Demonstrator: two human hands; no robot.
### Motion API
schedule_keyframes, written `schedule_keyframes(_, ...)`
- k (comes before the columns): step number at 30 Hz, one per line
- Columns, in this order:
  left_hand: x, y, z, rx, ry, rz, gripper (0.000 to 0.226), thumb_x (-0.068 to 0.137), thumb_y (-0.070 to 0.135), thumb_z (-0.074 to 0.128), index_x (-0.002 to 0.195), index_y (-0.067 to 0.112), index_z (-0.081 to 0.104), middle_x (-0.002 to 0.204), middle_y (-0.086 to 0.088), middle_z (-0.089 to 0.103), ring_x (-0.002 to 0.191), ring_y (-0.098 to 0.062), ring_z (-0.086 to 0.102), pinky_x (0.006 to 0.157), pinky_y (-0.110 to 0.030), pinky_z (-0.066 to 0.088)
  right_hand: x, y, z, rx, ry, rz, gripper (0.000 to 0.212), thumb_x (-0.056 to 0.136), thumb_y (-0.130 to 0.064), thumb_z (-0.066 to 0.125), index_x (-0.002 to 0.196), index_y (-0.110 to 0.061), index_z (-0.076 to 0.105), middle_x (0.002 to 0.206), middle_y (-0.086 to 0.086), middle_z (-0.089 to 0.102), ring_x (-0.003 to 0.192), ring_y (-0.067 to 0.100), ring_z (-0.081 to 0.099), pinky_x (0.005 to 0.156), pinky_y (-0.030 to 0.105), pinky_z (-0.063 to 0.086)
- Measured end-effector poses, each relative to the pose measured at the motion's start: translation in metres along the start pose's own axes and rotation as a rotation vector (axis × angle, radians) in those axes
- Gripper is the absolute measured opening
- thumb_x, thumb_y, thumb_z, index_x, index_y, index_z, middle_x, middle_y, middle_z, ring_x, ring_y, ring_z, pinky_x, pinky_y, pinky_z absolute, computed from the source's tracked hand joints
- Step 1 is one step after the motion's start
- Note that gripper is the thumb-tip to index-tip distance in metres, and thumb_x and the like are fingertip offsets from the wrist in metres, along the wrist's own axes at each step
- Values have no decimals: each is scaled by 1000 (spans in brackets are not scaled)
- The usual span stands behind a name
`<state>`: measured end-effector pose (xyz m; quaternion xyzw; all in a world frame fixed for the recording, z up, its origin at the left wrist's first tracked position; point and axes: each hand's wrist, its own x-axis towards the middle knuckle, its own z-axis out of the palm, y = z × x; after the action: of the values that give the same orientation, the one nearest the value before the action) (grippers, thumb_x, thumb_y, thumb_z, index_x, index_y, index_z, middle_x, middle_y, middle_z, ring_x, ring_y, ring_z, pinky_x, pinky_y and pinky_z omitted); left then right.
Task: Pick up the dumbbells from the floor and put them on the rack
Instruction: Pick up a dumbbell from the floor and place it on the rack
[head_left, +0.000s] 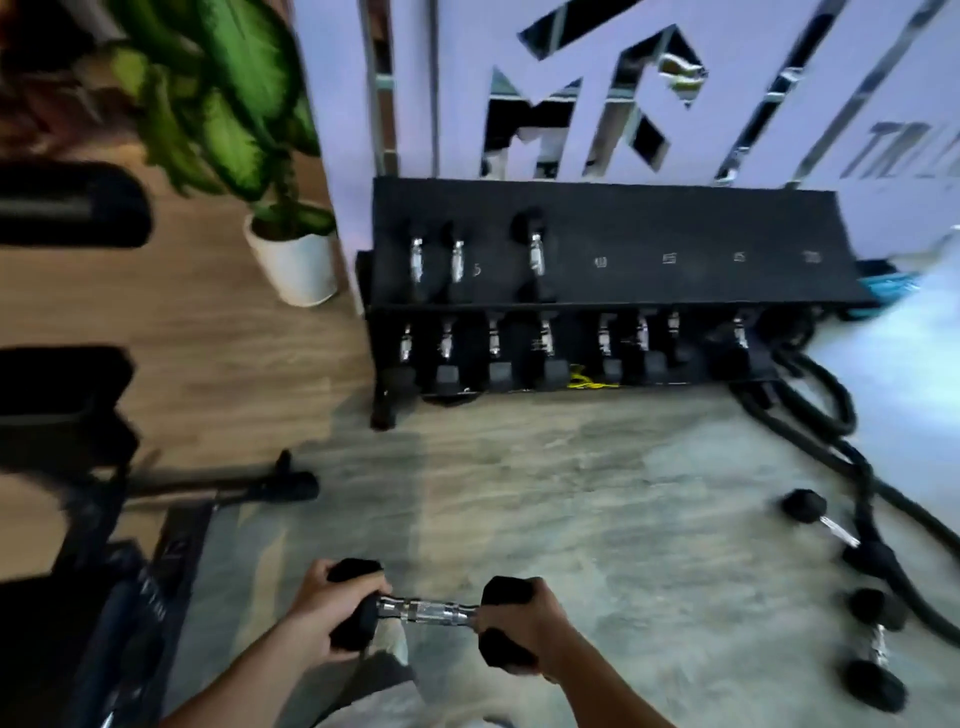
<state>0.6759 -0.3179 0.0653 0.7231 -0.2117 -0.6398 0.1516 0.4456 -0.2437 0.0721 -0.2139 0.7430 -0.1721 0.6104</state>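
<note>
I hold a black hex dumbbell (428, 612) with a chrome handle crosswise, low in front of me. My left hand (327, 605) grips its left head and my right hand (524, 623) grips its right head. Ahead stands the black two-tier dumbbell rack (675, 228). Its top shelf carries three dumbbells (457, 260) at the left. The lower shelf holds several dumbbells (545, 343). Two more dumbbells lie on the floor at the right, one (826, 525) nearer the rack and one (878, 644) closer to me.
A thick black battle rope (831, 415) snakes over the floor right of the rack. A potted plant in a white pot (296, 265) stands left of the rack. Black gym equipment (78, 415) fills the left side. A white wall panel (727, 145) rises behind the rack.
</note>
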Motion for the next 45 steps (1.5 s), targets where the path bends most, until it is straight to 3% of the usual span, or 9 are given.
schedule_keyframes(6,63,123,42,178,-82,12,69,36,22,87,100,15,63,78,-18,65,63,-29,61,55,-42,53,26,-69,-36,290,102,-66,21,54,-14,77,64,-5,60,57,15,42,36,17,44,43,21,30)
schedule_keyframes(12,86,234,126,285,-110,26,66,43,17,89,98,26,54,87,-18,69,66,-29,63,58,-39,54,94,-124,-103,333,171,102,41,56,-26,84,91,-17,65,83,7,68,60,20,66,44,25,52)
schedule_keyframes(15,108,275,174,330,-86,34,66,44,21,90,98,27,53,93,-17,69,72,-30,65,60,-42,56,137,-156,-151,299,159,97,33,49,-33,82,77,-17,73,61,4,62,49,20,60,46,24,48)
schedule_keyframes(19,122,328,232,365,-72,82,48,69,13,86,103,21,53,93,-14,65,74,-29,63,68,-46,58,171,-204,-215,277,175,84,33,49,-26,80,76,-9,73,57,8,62,47,23,61,47,28,49)
schedule_keyframes(23,136,378,276,395,-61,126,51,68,17,87,105,23,54,106,-15,64,88,-33,65,64,-50,60,198,-248,-271,292,200,57,12,61,-13,78,67,-10,68,59,10,56,44,21,56,46,26,48)
schedule_keyframes(29,156,452,334,475,-98,143,50,70,14,86,107,22,54,104,-12,63,88,-28,63,66,-47,63,247,-285,-320,413,226,135,64,39,-31,86,98,-9,73,83,13,73,57,23,71,49,31,57)
schedule_keyframes(35,212,564,411,653,-176,204,56,65,16,88,108,28,54,107,-5,63,94,-24,62,78,-50,60,310,-343,-362,674,317,241,39,58,-14,89,86,-2,66,79,14,69,69,26,70,65,41,63)
schedule_keyframes(39,246,632,460,776,-209,260,63,62,19,89,113,32,53,110,1,62,96,-20,59,77,-47,58,352,-385,-376,851,373,265,67,44,-23,95,99,-2,65,93,20,72,80,31,75,62,46,65)
schedule_keyframes(45,284,710,523,1003,-255,340,72,49,25,91,111,33,56,111,-2,62,99,-24,61,80,-47,61,394,-436,-394,1098,375,335,89,39,-15,87,118,2,51,91,24,65,59,31,64,47,32,54)
